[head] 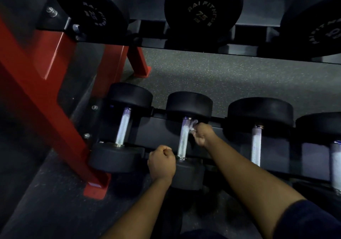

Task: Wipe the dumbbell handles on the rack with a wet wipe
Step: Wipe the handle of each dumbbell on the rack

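my right hand (202,134) pinches the wet wipe (193,125) in curled fingers against the 3 o'clock side of the second handle (183,139) on the lower tier of the rack (153,128), up at the bar's 12 o'clock end, just under the far head (190,102). my left hand (161,162) is balled in a fist with nothing in it that i can see, at 7 o'clock from the bar, beside the near head (190,176).

to do this well i'd wrap the wipe fully round the bar rather than dab one side, then draw it toward 6 o'clock with a twist so the knurling gets covered. the fist could steady the near head.

i can't tell whether the wipe reaches behind the bar, or whether my fist touches the head. the outermost handle (335,166) at 3 o'clock is cut off by the frame edge, and in this dim light i can't judge which bars are damp.
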The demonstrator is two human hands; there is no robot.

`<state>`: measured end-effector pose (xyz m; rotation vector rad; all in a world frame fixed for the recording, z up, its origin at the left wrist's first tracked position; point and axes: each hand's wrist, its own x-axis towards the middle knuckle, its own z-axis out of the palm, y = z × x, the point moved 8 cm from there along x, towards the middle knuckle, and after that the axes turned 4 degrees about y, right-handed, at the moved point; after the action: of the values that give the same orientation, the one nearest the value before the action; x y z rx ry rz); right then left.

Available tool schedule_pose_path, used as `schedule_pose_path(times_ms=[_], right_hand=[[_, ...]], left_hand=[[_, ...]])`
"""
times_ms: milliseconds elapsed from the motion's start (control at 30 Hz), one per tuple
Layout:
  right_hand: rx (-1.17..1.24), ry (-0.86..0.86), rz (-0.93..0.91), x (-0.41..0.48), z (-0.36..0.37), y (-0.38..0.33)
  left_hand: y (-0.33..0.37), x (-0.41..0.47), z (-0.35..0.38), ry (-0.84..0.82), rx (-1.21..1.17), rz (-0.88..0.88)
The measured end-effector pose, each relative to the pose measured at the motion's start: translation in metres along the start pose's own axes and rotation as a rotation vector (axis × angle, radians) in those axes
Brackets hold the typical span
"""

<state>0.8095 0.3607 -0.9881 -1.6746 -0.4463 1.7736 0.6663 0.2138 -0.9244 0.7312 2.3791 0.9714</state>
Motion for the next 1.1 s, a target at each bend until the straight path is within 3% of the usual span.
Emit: schedule_pose_path(times_ms=[67, 133, 267, 333, 500, 667, 733, 833, 933, 1100], right_hand=[[0.072, -0.024, 0.027, -0.003, 0.001, -0.002], [-0.115, -0.073, 0.052, -0.009, -0.002, 0.011], [-0.531, -0.332, 0.194, -0.019, -0.008, 0.055], [-0.671, -0.353, 0.181, -0.022, -0.007, 0.062], [-0.449, -0.277, -0.007, -0.023, 0.015, 0.031], [-0.036, -0.018, -0.127, -0.010, 0.004, 0.004], [-0.086, 0.042, -0.244, -0.009, -0.003, 0.007], [-0.388, 0.092, -0.431, -0.034, -0.014, 0.010], [-0.606, 0.131, -0.780, -0.065, -0.008, -0.006], [-1.057, 0.030, -1.120, -0.066, 0.023, -0.027]], left_hand=[[0.000, 0.000, 0.000, 0.002, 0.000, 0.002], [-0.002, 0.001, 0.000, -0.005, 0.007, -0.004], [0.000, 0.000, 0.001, -0.011, 0.025, 0.003], [0.002, 0.000, 0.001, -0.010, 0.028, 0.010], [-0.002, 0.001, 0.002, -0.011, 0.043, -0.005], [-0.002, 0.002, 0.002, -0.004, 0.060, 0.003], [-0.002, 0.002, 0.002, 0.000, 0.068, 0.004], [-0.002, 0.002, 0.002, 0.008, 0.074, 0.011], [-0.002, 0.003, 0.002, 0.008, 0.072, 0.015], [0.000, 0.003, 0.003, 0.006, 0.051, 0.040]])
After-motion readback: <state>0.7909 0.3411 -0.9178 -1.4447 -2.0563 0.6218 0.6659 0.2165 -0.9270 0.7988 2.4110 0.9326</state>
